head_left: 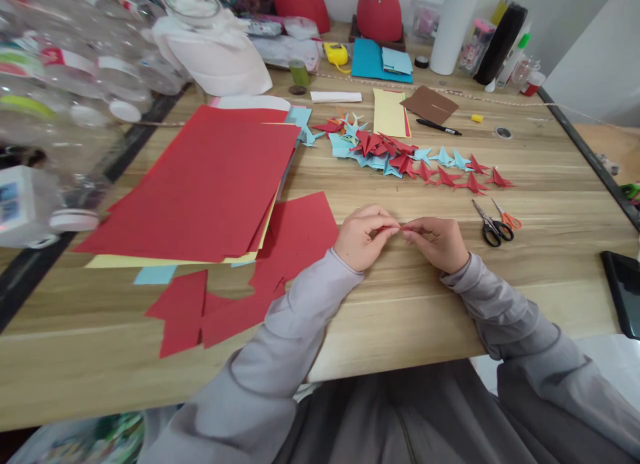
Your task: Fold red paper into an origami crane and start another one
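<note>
My left hand [365,237] and my right hand [440,242] meet above the tabletop, each with thumb and fingers pinched. Between the fingertips is a small piece of red folded paper [401,229], mostly covered by the fingers. Beyond the hands lie several folded red paper cranes [447,177], along with light blue cranes [443,157]. Left of my left hand, a cut sheet of red paper [305,231] rests partly beneath a stack of red sheets [210,184].
Black-handled scissors [493,231] and orange-handled scissors [509,217] lie right of my hands. Farther back are a black pen [439,127], yellow paper strips [390,113], brown paper [430,105] and a yellow tape measure [337,54]. Plastic bottles [70,71] crowd the left; a black phone-like device [623,291] sits right.
</note>
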### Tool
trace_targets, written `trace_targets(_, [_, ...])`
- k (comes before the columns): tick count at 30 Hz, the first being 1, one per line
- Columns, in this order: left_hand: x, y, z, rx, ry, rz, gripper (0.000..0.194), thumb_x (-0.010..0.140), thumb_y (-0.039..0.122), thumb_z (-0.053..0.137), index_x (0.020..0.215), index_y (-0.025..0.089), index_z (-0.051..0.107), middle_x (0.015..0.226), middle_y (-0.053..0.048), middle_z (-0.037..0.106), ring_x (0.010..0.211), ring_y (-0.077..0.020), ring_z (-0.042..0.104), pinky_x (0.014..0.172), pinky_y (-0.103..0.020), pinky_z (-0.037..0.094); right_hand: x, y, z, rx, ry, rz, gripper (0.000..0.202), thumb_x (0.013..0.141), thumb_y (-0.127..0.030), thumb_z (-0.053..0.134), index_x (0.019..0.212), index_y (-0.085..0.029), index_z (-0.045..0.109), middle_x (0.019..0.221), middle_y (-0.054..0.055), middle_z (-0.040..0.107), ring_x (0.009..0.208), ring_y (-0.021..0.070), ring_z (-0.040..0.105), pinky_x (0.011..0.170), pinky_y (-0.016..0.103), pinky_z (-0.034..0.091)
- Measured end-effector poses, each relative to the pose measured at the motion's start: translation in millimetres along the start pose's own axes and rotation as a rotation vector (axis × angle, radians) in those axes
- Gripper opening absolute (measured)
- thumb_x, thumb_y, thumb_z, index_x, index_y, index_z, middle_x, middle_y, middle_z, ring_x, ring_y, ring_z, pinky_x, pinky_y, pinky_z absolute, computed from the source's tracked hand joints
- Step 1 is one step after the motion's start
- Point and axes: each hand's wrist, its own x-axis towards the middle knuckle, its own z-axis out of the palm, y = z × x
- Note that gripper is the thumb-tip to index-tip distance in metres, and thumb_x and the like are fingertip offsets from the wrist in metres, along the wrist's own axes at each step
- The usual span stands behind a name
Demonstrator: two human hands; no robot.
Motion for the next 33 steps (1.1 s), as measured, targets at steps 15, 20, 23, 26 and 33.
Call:
trace_targets(15, [0.7,-0.6,2.3,-0.056,-0.001,-0.07,0.011,0.08,0.021,0.063,0.075,0.017,0.072,0.075,-0.004,0.067,0.071,-0.0135,0.06,0.067,-0.027,0.046,-0.5,1.9,1.5,0.03,0.009,0.012,0.013,0.082,-0.024,0.062,0.077,-0.017,0.071,0.063,0.002,0.071,0.058,0.0129,0.064,0.059,0.024,0.049])
trace_targets(20, [1.6,0.6,5.6,-0.289,0.088,-0.385,0.012,0.071,0.027,0.071,0.07,0.015,0.072,0.068,-0.003,0.068,0.061,-0.0117,0.057,0.059,-0.025,0.046,-0.6,6.3,4.4,0.189,0.071,0.077,0.019,0.079,-0.031,0.068,0.091,-0.017,0.071,0.072,0.004,0.074,0.061,0.0145,0.068,0.061,0.026,0.054])
trace_targets(23, [1.3,1.1,7.7,-0.441,0.08,-0.583,0.022,0.065,0.035,0.075,0.072,0.014,0.072,0.054,0.0,0.061,0.046,-0.0086,0.048,0.044,-0.022,0.038,-1.0,5.5,5.7,0.272,0.083,0.106,0.022,0.078,-0.036,0.07,0.089,-0.017,0.07,0.072,0.005,0.074,0.059,0.0146,0.068,0.059,0.026,0.055])
trace_targets(26, [0.7,1.3,10.0,-0.554,0.092,-0.674,0.032,0.059,0.04,0.079,0.073,0.012,0.072,0.048,0.001,0.058,0.041,-0.0078,0.047,0.04,-0.021,0.035,-1.2,4.1,6.4,0.295,0.079,0.113,0.024,0.077,-0.037,0.071,0.09,-0.017,0.069,0.074,0.006,0.074,0.062,0.015,0.069,0.061,0.027,0.056])
trace_targets(33, [1.0,2.2,13.8,-0.634,0.064,-0.7,0.034,0.055,0.041,0.083,0.069,0.012,0.071,0.053,-0.001,0.063,0.04,-0.0074,0.05,0.04,-0.021,0.038,-1.4,5.4,7.4,0.366,0.089,0.143,0.025,0.076,-0.038,0.072,0.088,-0.017,0.067,0.075,0.005,0.073,0.06,0.0143,0.069,0.061,0.028,0.057])
